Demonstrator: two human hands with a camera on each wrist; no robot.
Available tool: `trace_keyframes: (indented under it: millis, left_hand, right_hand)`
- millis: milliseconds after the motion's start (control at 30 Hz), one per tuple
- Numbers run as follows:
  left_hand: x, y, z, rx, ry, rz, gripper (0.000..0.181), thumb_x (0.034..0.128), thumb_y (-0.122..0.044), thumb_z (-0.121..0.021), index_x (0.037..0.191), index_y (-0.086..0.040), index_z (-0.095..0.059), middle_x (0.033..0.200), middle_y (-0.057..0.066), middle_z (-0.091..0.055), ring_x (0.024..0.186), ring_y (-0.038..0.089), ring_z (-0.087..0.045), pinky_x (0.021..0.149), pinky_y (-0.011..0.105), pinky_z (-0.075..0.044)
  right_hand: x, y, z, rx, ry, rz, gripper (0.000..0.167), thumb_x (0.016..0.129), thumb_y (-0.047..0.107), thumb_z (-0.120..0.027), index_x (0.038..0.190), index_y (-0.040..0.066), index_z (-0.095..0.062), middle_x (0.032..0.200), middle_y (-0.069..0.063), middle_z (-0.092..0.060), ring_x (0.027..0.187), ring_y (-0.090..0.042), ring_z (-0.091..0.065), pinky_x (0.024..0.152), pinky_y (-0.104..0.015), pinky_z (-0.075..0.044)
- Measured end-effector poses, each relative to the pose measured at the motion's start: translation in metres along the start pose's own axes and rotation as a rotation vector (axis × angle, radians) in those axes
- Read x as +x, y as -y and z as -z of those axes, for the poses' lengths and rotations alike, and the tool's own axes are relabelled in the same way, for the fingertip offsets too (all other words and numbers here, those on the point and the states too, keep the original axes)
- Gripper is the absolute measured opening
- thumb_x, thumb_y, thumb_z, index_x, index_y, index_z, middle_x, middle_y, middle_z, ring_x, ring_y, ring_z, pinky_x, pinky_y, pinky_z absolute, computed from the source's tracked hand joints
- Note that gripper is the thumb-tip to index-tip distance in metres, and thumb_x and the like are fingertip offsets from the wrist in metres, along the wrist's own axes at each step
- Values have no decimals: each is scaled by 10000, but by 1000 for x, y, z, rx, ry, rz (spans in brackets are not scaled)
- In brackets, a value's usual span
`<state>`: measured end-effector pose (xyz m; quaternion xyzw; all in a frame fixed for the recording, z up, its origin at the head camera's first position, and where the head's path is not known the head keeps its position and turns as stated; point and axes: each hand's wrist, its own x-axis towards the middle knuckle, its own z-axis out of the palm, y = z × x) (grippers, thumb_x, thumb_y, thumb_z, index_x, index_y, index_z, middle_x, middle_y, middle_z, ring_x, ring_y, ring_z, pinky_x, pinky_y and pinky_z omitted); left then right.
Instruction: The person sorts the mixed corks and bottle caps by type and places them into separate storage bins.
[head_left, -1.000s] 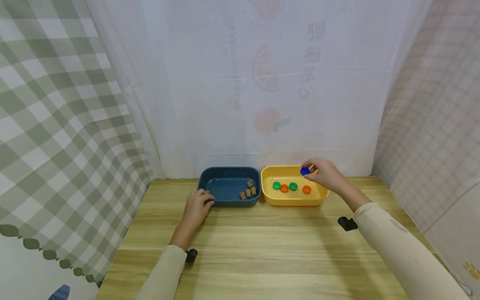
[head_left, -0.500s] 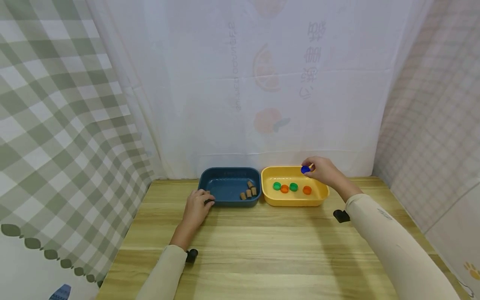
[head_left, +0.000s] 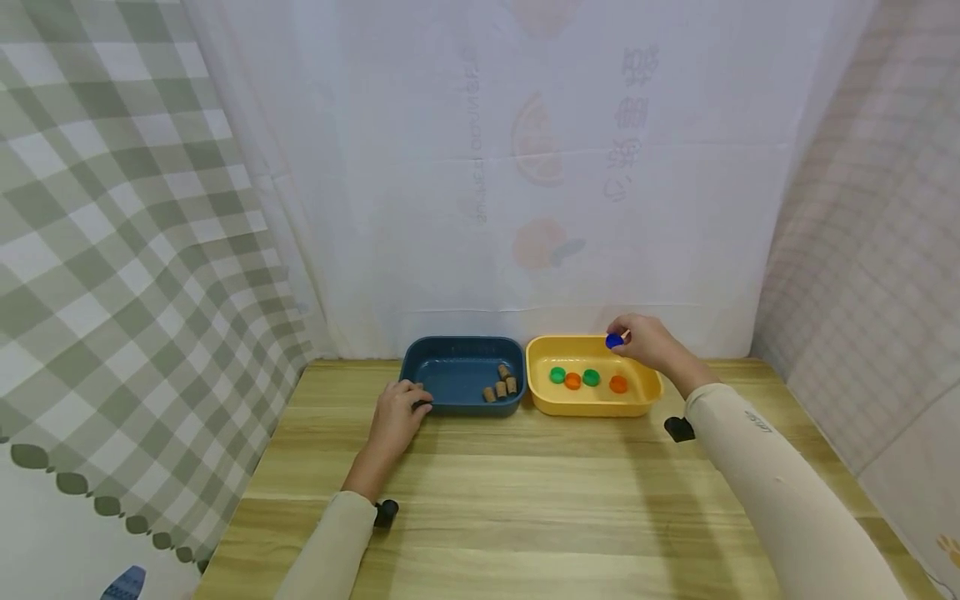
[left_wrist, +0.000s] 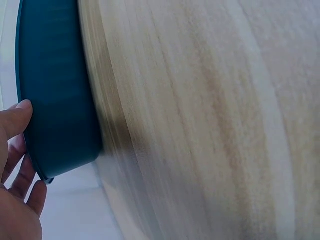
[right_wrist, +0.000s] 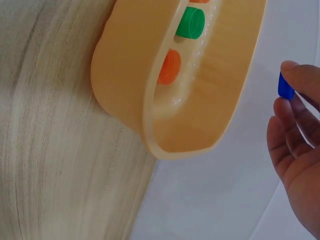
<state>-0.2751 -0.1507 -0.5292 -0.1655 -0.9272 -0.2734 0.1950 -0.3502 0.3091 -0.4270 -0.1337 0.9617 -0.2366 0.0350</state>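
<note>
My right hand (head_left: 647,340) pinches a blue bottle cap (head_left: 615,341) between thumb and fingertips, over the back right of a yellow tray (head_left: 592,409). In the right wrist view the blue cap (right_wrist: 285,88) shows side-on, apart from the tray wall. Inside the yellow tray lie two green caps (head_left: 591,377) and two orange caps (head_left: 618,384). My left hand (head_left: 395,414) grips the near left corner of a dark blue tray (head_left: 465,409). The left wrist view shows the thumb on the outer side of the blue tray (left_wrist: 57,85). Several corks (head_left: 501,389) sit at its right end.
Both trays stand side by side at the back of the wooden table (head_left: 510,500), close to a white curtain (head_left: 420,208). A checked cloth (head_left: 135,250) hangs on the left, a pale one (head_left: 877,250) on the right. Black mounts (head_left: 679,429) show at the wrists.
My right forearm has shifted slightly left and up, while the hand keeps the blue cap over the yellow tray. The left hand stays on the blue tray. The head view shifts a little.
</note>
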Motion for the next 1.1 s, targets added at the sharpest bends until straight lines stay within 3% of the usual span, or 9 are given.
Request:
trace_keyframes:
  millis: [167, 400, 767, 1000, 1100]
  left_hand:
    - [1, -1, -1, -2, 0, -10, 130, 829, -66, -849, 953, -88, -820, 1058, 103, -720, 975, 316, -619, 806, 436, -531]
    - [0, -4, -2, -1, 10, -14, 121, 836, -76, -845, 954, -87, -819, 1058, 102, -717, 975, 316, -617, 817, 441, -531]
    - [2, -3, -3, 9, 8, -16, 121, 829, -75, -851, 944, -94, -817, 1074, 107, -721, 982, 318, -617, 827, 447, -526]
    - [-1, -3, 0, 17, 55, -7, 151, 868, -157, -838, 1006, -104, -809, 1080, 89, -709, 994, 313, -619, 880, 485, -509]
    - [-3, -4, 2, 34, 55, -31, 202, 906, -215, -810, 1080, -114, -791, 1094, 80, -698, 1008, 304, -626, 904, 503, -506]
  right_hand:
    - [0, -4, -1, 16, 5, -30, 279, 939, 39, -727, 1191, -65, -668, 1121, -249, -683, 982, -364, -656, 888, -490, -598]
    - [-3, -13, -5, -21, -11, -4, 335, 926, 50, -728, 1219, -96, -656, 1205, -298, -670, 1029, -408, -656, 930, -551, -561]
    - [-15, -13, -6, 25, -1, -49, 365, 967, 87, -698, 1285, -79, -630, 1292, -297, -639, 1088, -408, -633, 964, -545, -554]
    - [-29, -9, -12, 64, -80, -4, 334, 994, 120, -676, 1282, -47, -647, 1274, -272, -652, 1063, -368, -641, 895, -505, -578]
    - [-39, -3, -17, 73, -133, 29, 308, 999, 122, -674, 1264, -33, -658, 1253, -259, -661, 1049, -367, -646, 871, -507, -581]
